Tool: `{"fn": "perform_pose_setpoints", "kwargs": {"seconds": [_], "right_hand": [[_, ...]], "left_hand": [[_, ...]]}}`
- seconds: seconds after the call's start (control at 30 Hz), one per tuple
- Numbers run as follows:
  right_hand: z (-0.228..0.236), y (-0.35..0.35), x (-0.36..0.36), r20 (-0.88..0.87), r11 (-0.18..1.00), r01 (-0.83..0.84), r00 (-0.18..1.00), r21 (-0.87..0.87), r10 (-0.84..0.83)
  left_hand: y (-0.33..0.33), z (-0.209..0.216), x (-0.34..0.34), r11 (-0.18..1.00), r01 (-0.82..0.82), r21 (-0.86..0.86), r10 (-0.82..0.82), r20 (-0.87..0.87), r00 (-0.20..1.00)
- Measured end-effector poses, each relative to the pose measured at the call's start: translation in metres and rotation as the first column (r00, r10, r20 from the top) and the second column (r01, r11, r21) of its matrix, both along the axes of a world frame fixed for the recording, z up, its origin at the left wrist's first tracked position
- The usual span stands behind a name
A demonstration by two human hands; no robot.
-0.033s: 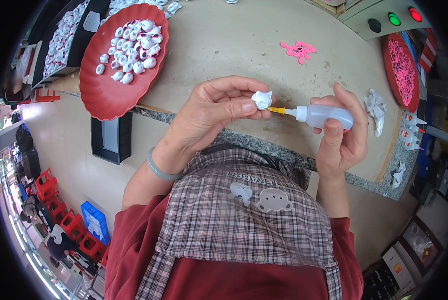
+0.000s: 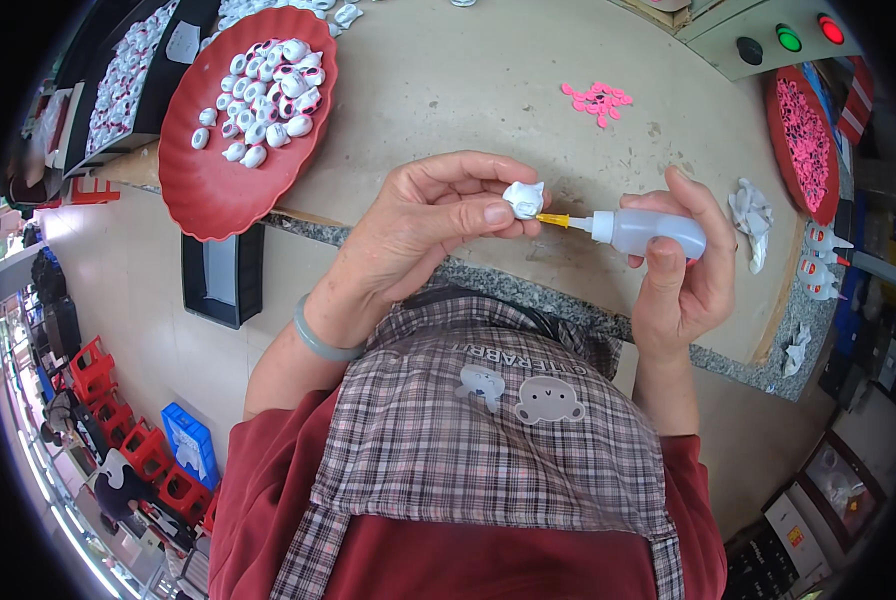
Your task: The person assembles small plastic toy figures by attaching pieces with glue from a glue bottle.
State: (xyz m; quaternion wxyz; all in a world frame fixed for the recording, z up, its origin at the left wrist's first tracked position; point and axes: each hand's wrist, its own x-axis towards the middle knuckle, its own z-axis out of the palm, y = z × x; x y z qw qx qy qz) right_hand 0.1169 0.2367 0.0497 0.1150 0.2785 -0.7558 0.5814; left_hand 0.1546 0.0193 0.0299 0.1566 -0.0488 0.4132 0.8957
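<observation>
My left hand [image 2: 423, 230] pinches a small white cat-shaped figure [image 2: 523, 198] between thumb and fingers, just above the beige table [image 2: 468, 90] near its front edge. My right hand [image 2: 683, 285] grips a translucent squeeze bottle [image 2: 653, 232] lying sideways. Its yellow nozzle [image 2: 553, 220] points left and its tip touches the figure's lower right side. A grey-green bangle sits on my left wrist.
A red scalloped tray [image 2: 218, 195] with several white figures overhangs the table's left edge. Small pink pieces [image 2: 598, 100] lie at the back. A second red tray [image 2: 803, 135] of pink parts and crumpled white pieces [image 2: 751, 215] are on the right. A black bin [image 2: 223, 275] sits below.
</observation>
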Motion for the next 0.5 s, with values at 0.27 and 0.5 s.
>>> {"fn": "perform_pose_setpoints", "kwargs": {"seconds": [0.27, 0.5], "right_hand": [[0.0006, -0.0006, 0.0002, 0.004, 1.0, 0.001, 1.0, 0.025, -0.001], [0.0007, -0.0026, 0.0004, 0.006, 0.999, 0.004, 1.0, 0.034, -0.005]], "left_hand": [[-0.0006, -0.0013, 0.0, 1.0, 0.003, -0.002, -0.003, 0.015, 1.0], [-0.0002, -0.0031, -0.0003, 1.0, 0.01, -0.019, -0.01, 0.026, 1.0]]}}
